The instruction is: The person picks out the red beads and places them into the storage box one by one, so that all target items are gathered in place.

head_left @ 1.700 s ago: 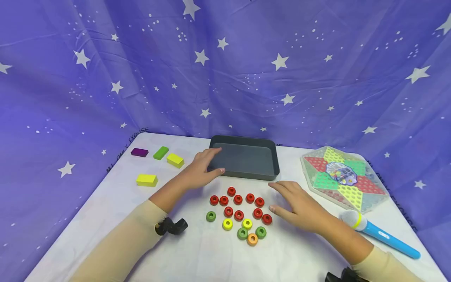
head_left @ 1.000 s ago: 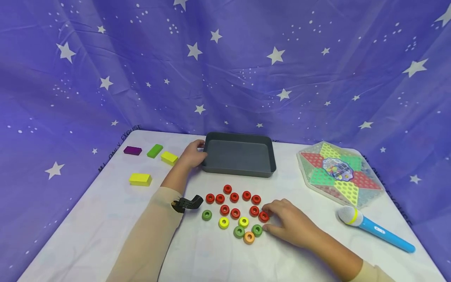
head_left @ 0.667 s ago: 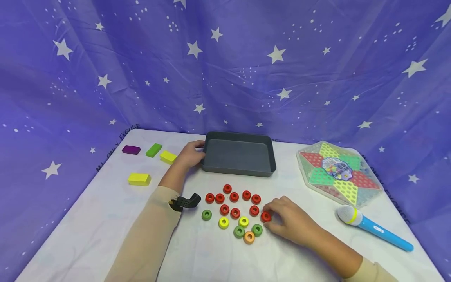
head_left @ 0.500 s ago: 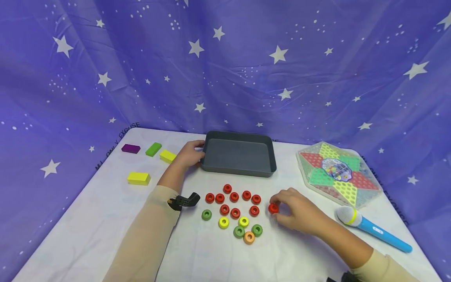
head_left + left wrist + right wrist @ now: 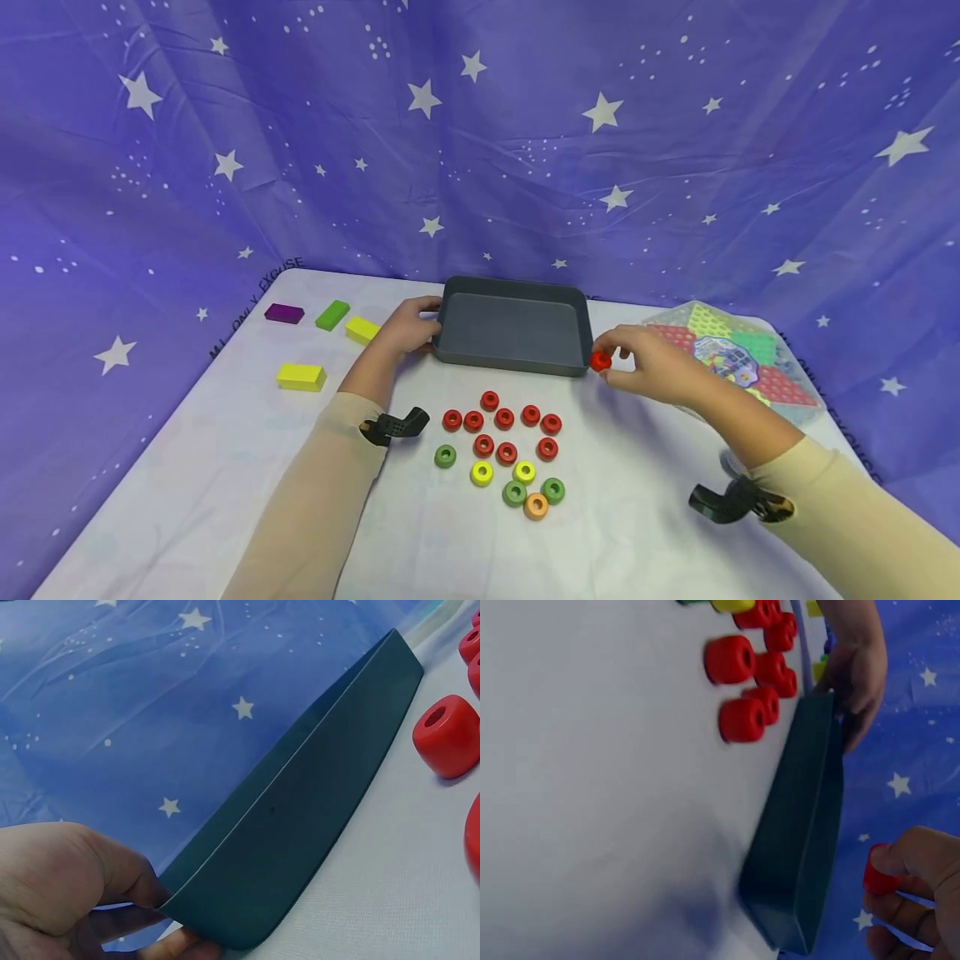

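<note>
Your head view takes in the whole white table (image 5: 187,500): the dark grey tray (image 5: 513,364) sits at the centre of the frame, your left hand (image 5: 405,327) holds its left end, and your right hand (image 5: 651,363) hangs at its right end with a red ring (image 5: 600,361) pinched in the fingertips, just beside the tray's near right corner and off the tabletop. That view alone shows the loose rings (image 5: 501,450) clustered below the tray in the lower middle of the frame, mostly red with green, yellow and one orange among them, and also the coloured blocks (image 5: 302,377) at mid left and the star-shaped game board (image 5: 738,367) at the right edge, partly behind your right forearm. Your left wrist view shows what the head view cannot: the thumb (image 5: 67,870) lies over the tray's rim at the lower left of the frame while other fingers sit under the corner, so the hand is closed around the tray's wall (image 5: 300,817), with one red ring on the table at the upper right. Your right wrist view puts the pinched ring at the lower right of the frame, clamped between thumb and fingertips (image 5: 919,862), clear of the tray's outer wall, and your left hand appears at the tray's far end at the upper right. The tray's floor looks bare in the head view.
</note>
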`<state>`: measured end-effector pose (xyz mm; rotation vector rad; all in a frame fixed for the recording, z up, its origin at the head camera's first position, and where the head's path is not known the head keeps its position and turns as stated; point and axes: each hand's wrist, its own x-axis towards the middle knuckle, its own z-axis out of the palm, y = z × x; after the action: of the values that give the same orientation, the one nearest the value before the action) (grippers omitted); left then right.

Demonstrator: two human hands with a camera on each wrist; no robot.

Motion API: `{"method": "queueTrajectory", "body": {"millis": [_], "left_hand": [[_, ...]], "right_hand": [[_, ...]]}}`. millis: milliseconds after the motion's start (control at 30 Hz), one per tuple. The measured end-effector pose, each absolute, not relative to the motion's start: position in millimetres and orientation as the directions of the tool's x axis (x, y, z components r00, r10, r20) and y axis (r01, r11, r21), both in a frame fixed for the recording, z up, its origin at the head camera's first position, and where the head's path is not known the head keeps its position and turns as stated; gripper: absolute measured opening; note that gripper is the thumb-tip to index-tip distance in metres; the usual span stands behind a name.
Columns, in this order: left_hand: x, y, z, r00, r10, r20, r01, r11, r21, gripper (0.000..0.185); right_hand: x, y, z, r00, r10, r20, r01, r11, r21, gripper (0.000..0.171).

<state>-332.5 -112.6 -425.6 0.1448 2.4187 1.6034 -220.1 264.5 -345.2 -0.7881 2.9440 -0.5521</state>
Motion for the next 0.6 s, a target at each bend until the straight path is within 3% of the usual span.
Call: {"method": "queueTrajectory", "body": {"millis": [600], "left_hand": [[-332,-115,-427,-0.965,0.205,-0.161,-0.075,0.374,0.924,0.066]], "right_hand": [[-323,251,-336,-0.858,-0.513,-0.002,-0.491,0.823,-0.284,0.026]]}}
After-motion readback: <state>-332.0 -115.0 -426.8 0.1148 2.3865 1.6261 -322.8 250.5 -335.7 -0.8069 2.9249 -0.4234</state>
